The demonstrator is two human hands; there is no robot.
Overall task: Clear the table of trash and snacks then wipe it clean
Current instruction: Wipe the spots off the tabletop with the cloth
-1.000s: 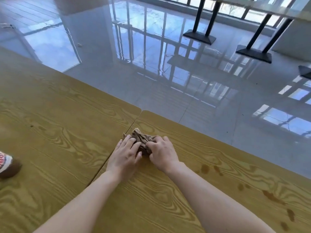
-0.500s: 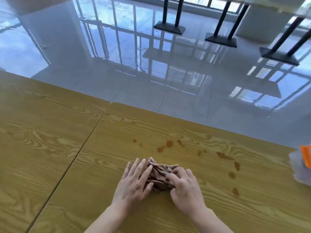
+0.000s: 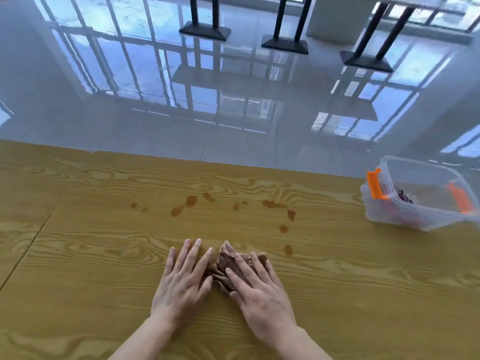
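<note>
A crumpled brown cloth lies on the wooden table near its front middle. My right hand lies flat on the cloth, fingers spread, pressing it down. My left hand rests flat beside the cloth on its left, fingers apart, its thumb touching the cloth's edge. Several brown spill stains dot the wood just beyond the hands, toward the far edge.
A clear plastic container with orange clips stands at the table's right far edge, with dark red items inside. A seam between two tabletops runs at the left. Beyond the far edge lies a glossy tiled floor with black table bases.
Both hands slid the cloth rightward along the table, away from the seam. The view turned right, so the stains and then the plastic container came into sight. My right hand now lies flatter.
</note>
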